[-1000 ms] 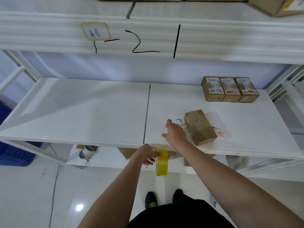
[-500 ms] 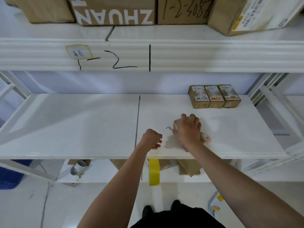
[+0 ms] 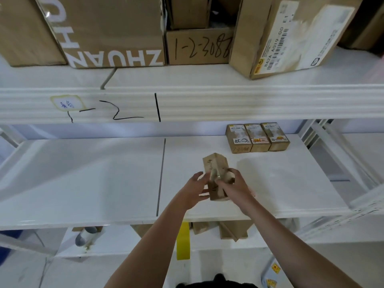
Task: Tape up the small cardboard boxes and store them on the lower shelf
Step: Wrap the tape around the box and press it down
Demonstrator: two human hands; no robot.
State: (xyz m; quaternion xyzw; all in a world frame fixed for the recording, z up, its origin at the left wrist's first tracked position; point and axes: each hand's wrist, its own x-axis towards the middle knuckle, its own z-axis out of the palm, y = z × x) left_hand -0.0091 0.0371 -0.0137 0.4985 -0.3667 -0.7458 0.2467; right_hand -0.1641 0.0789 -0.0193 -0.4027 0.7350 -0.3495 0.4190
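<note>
Cardboard small box [image 3: 216, 171] held up over the middle shelf [image 3: 104, 179], between both hands, just above the white board near its front edge. Long axis running away from the body and tipped upward, far end raised, near end down at the wrists. Right hand [image 3: 232, 185] wrapped over the box's right side and top, fingers [image 3: 220, 179] curled around it together with what looks like a pale roll of tape, though blurred. Left hand [image 3: 193, 189] at the box's left face, fingers [image 3: 199, 175] spread and fairly straight, touching or nearly touching; cannot tell which. Right hand thus carrying the load, left only steadying. Probably turning the box to find the seam for taping. Three more small boxes [image 3: 257, 138] lined up side by side at the back right of the same shelf, well apart from the hands. Lower shelf [image 3: 116, 242] directly beneath, below the front edge, so storing would mean bringing the box toward the body and down. Yellow strip [image 3: 183, 242] hanging from the shelf edge just left of the arms.
</note>
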